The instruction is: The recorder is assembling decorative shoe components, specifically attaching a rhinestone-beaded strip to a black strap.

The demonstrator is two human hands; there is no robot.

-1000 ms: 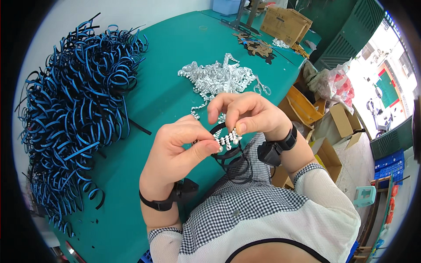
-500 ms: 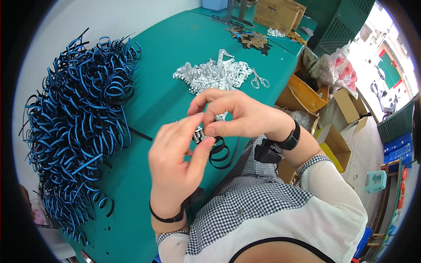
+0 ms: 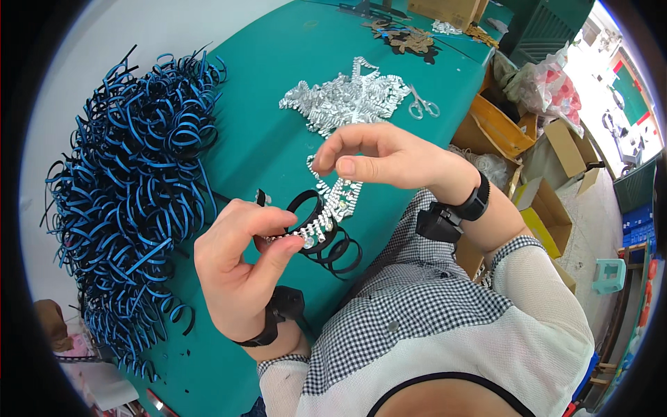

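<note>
My left hand [image 3: 236,257] is closed in a pinch on one end of a silver strip of rhinestone trim [image 3: 321,226]. From there the trim slants up beneath my right hand, its far part curling close to those fingertips. A curly black strip [image 3: 351,256] loops around and below the trim, and a short end of it stands up behind the left fingers. Above the trim hovers my right hand [image 3: 399,158], fingers loosely curled and the thumb apart from them, with nothing visible between. Beyond it lies a heap of silver trim [image 3: 347,97].
A large pile of curly blue-and-black strips [image 3: 139,194] covers the left of the green table [image 3: 250,76]. Scissors [image 3: 422,103] lie right of the silver heap. Brown cut-out pieces [image 3: 406,35] lie farther back. Open cartons [image 3: 545,212] stand on the floor at right.
My hands have separated: the left moved left and down with the trim, the right drew away and loosened. More trim and black strip now show between them.
</note>
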